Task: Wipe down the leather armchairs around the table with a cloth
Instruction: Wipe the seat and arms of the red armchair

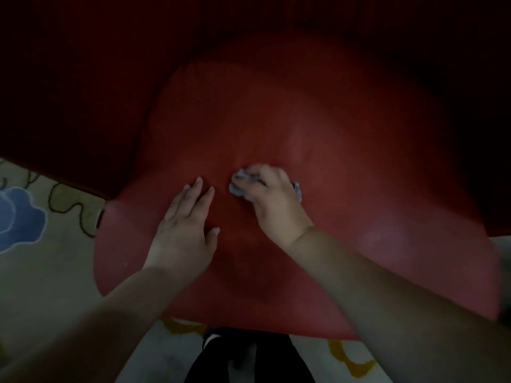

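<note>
A red leather armchair (276,111) fills most of the view, its seat cushion lit and its back and sides in deep shadow. My right hand (273,200) grips a crumpled grey cloth (238,186) and presses it onto the middle of the seat. A bit of the cloth also shows at the right of the hand. My left hand (185,230) rests flat on the seat just left of the cloth, fingers straight and spread.
A pale carpet (49,277) with a blue flower pattern and dark vine lines lies at the left. Yellow carpet motifs show under the seat's front edge. My dark-clothed legs (249,360) stand right against the front of the chair.
</note>
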A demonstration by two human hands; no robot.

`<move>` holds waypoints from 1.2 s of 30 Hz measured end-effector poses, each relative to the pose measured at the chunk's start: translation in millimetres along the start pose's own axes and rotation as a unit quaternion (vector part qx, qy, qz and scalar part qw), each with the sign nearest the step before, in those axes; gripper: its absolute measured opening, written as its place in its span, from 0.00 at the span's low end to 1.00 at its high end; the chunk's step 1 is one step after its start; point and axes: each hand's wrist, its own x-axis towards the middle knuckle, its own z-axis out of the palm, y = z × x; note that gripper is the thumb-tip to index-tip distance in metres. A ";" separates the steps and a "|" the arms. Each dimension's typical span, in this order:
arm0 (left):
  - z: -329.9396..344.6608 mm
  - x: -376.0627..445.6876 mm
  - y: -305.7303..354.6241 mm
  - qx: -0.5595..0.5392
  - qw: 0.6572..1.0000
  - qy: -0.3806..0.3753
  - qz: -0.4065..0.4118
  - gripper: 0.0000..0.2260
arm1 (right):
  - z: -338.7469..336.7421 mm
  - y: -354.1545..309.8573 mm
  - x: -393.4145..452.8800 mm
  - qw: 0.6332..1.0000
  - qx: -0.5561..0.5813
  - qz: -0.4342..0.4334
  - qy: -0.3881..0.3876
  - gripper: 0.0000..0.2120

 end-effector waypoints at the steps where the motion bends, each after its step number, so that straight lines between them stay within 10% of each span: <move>1: -0.7 -1.2 -0.1 0.001 1.000 -0.003 -0.001 0.33 | -3.7 2.7 -7.6 0.999 -0.003 -0.025 -0.030 0.18; 5: -10.1 -8.3 -1.2 0.003 1.000 -0.011 -0.012 0.31 | -23.8 10.6 -37.4 0.985 -0.041 -0.072 -0.151 0.18; 9: -29.3 -26.3 -0.2 0.013 0.999 -0.045 -0.024 0.30 | -53.9 -0.3 -41.5 0.970 0.048 0.123 -0.202 0.09; 17: -113.8 -67.2 25.8 0.017 0.996 -0.044 -0.069 0.30 | -141.2 -78.1 -18.7 0.977 0.094 0.194 0.004 0.15; 36: -314.0 -153.3 31.3 0.081 0.996 0.048 0.001 0.28 | -221.9 -260.9 20.2 0.967 0.129 0.205 0.076 0.15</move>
